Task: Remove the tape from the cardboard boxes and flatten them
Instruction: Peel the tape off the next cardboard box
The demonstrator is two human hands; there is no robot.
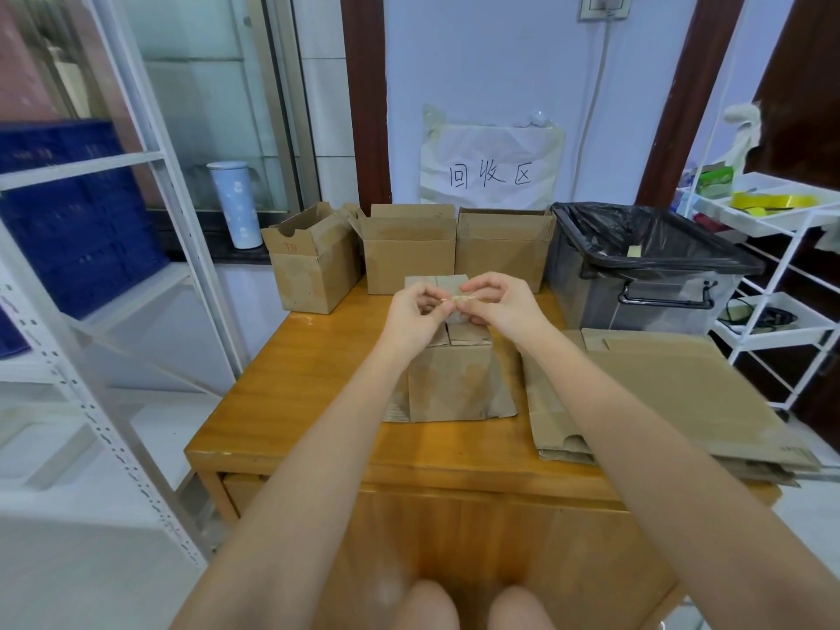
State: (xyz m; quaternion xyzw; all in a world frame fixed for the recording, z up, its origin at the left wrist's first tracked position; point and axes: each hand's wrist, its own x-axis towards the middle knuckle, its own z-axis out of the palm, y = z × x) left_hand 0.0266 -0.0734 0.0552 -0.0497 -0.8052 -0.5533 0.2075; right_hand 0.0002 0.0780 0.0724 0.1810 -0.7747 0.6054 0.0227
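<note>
A small cardboard box (459,384) stands in the middle of the wooden table (318,402), its top flaps closed. Above its top, my left hand (416,318) and my right hand (495,304) both pinch a thin strip of clear tape (456,299) stretched between their fingertips. Three more upright cardboard boxes stand along the table's far edge: the left box (313,266), the middle box (409,252) and the right box (502,247). A pile of flattened cardboard (672,402) lies on the table's right side.
A grey bin lined with a black bag (650,270) stands at the far right of the table. A white metal shelf (113,266) with blue crates is on the left. A white trolley (772,266) with tape rolls is on the right. A light blue cup (236,204) stands on the sill.
</note>
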